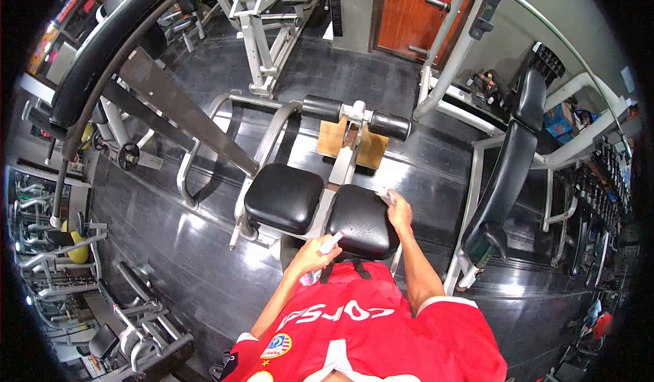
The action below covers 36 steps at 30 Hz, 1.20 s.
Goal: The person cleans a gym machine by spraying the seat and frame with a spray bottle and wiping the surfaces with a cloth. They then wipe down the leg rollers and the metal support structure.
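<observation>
My left hand [313, 256] is closed around a spray bottle with a pinkish-white head [332, 243]; a bit of its clear body shows under the hand. The head points over the near edge of the right black padded seat [361, 220], whose top carries small wet-looking drops. At that seat's right far corner, my right hand [400, 213] is closed on a bunched whitish cloth [386, 195]. Beside it on the left sits a second black padded seat [284, 198]. Both belong to a bench with black foam rollers [390, 126] at its far end.
A long padded lever arm [184, 116] slants in from the upper left. To the right stands an inclined black bench [504, 177]. A wooden board [371, 149] lies beneath the rollers. Dumbbell racks [606, 177] line the right side, and an orange-brown door [415, 17] is at the back.
</observation>
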{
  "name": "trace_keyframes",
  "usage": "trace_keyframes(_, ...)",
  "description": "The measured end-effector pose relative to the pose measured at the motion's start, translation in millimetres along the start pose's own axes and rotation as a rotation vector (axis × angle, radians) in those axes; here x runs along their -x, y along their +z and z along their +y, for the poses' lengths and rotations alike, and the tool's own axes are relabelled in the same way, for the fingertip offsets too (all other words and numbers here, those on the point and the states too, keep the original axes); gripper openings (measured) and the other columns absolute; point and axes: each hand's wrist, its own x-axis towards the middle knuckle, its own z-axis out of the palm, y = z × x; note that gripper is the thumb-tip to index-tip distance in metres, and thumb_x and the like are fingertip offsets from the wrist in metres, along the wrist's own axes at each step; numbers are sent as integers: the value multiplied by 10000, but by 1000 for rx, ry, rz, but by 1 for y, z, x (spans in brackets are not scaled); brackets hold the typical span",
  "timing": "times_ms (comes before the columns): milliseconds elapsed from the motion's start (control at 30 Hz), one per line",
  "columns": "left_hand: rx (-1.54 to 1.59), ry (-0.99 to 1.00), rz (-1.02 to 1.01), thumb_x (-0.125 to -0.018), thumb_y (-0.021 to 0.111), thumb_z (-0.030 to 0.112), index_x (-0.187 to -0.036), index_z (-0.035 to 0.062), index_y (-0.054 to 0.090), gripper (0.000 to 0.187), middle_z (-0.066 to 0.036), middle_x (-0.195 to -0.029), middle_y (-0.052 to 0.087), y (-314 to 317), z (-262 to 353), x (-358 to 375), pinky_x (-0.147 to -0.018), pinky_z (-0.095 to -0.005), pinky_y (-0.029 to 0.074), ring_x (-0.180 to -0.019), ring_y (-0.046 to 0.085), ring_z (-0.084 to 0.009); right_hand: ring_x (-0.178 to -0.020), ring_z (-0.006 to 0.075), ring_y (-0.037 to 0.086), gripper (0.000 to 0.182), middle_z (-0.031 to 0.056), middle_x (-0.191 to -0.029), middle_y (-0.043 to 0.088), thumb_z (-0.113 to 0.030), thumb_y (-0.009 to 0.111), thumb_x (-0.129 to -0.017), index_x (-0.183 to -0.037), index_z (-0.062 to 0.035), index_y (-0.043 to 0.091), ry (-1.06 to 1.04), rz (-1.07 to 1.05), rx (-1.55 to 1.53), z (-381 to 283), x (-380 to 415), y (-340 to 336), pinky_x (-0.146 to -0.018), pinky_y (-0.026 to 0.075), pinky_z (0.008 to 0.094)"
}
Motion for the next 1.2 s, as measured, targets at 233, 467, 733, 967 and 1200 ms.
trace_keyframes(233,138,-54,91,-856,684,176,-869,40,603,159,-23,-650,589,-9,12,2,-443,-260,451,-479,561,-86,-1126,335,571,405,136,-1176,627,-28,498,-799,-1162,-135,642,-495,-391,-28,-111,-13,80,-970,451,425)
trace_keyframes(467,37,32,156,-866,667,124,-854,24,610,116,-25,-669,595,-13,5,-1,-460,-258,452,-484,558,-88,-1087,357,586,400,170,-1145,630,62,478,-752,-1098,-44,648,-399,-231,25,-31,-18,19,-979,446,393)
trace_keyframes(733,217,-134,130,-863,675,137,-887,27,610,130,-9,-646,556,-15,-3,10,-473,-265,464,-545,554,-84,-999,377,618,399,145,-1097,626,-65,565,-793,-1170,-189,610,-77,-245,278,18,-57,36,-869,495,478)
trace_keyframes(967,171,-75,189,-860,681,142,-896,29,620,134,-22,-650,562,-19,5,9,-488,-271,482,-538,563,-91,-1050,338,588,420,93,-1169,591,-87,533,-815,-1201,-233,612,-468,-337,182,-81,-54,99,-898,480,478)
trace_keyframes(1200,220,-95,154,-870,665,131,-887,30,610,116,-6,-633,561,-16,9,4,-472,-255,458,-508,560,-84,-1102,376,577,407,197,-1161,612,-78,520,-803,-1208,-73,554,-111,-425,159,34,-73,24,-947,462,477)
